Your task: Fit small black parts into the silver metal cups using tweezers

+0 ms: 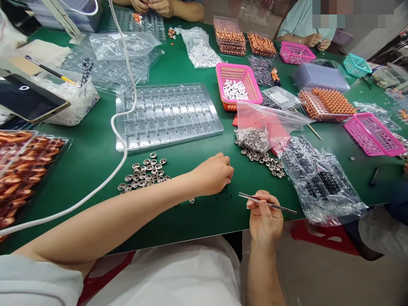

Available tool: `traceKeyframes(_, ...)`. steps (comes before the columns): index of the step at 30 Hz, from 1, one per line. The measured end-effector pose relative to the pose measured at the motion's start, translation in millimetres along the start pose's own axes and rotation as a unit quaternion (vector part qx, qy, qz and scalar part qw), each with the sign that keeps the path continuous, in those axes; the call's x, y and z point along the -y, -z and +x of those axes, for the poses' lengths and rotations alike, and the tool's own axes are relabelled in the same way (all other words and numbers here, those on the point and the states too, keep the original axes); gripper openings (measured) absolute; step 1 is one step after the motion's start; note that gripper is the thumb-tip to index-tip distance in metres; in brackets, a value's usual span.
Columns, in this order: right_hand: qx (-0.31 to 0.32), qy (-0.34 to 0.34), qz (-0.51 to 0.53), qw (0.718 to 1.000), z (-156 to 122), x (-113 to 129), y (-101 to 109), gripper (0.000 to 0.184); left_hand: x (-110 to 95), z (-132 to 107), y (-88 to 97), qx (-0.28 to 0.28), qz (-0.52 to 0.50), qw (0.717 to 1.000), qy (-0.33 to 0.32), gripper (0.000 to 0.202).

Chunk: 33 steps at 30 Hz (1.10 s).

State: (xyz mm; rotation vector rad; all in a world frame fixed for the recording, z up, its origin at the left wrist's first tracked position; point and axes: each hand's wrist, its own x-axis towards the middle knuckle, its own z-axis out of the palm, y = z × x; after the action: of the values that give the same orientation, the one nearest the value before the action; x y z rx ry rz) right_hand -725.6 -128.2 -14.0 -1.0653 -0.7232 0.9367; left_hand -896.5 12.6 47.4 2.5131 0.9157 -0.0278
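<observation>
My right hand [265, 219] holds a pair of metal tweezers [280, 207] near the table's front edge, tips pointing left. My left hand [214, 174] reaches across in front of me with its fingers curled in; what they hold, if anything, is hidden. Just below it, tiny black pieces [227, 196] are scattered on the green table [197, 225]. Under my left forearm lies a pile of small round metal cups [145, 173], partly covered by the arm. A single metal cup [191, 200] sits apart. More metal cups [276, 166] lie to the right, beside a plastic bag [253, 138] of them.
A clear compartment tray [168, 112] stands ahead, with a white cable [115, 127] running over its left side. Around are a pink basket [223, 70] of white parts, bagged black parts [321, 182], trays of orange parts [25, 170] and a phone [32, 100]. Other people sit opposite.
</observation>
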Motion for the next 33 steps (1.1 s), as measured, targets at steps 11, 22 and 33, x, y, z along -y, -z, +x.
traceKeyframes(11,-0.021,0.01,-0.004,1.0,-0.9,-0.1,-1.6,0.005,4.8,3.3,-6.9,-0.027,-0.009,1.0,-0.011,0.022)
traceKeyframes(22,-0.035,0.009,-0.041,0.999,-1.2,0.4,0.3,0.012,-9.1,-7.9,2.7,-0.032,-0.048,0.998,-0.006,0.017)
traceKeyframes(33,0.06,0.016,-0.118,0.991,-6.6,13.1,-2.2,0.008,-7.0,-77.0,-5.9,-0.04,-0.438,0.886,0.144,0.019)
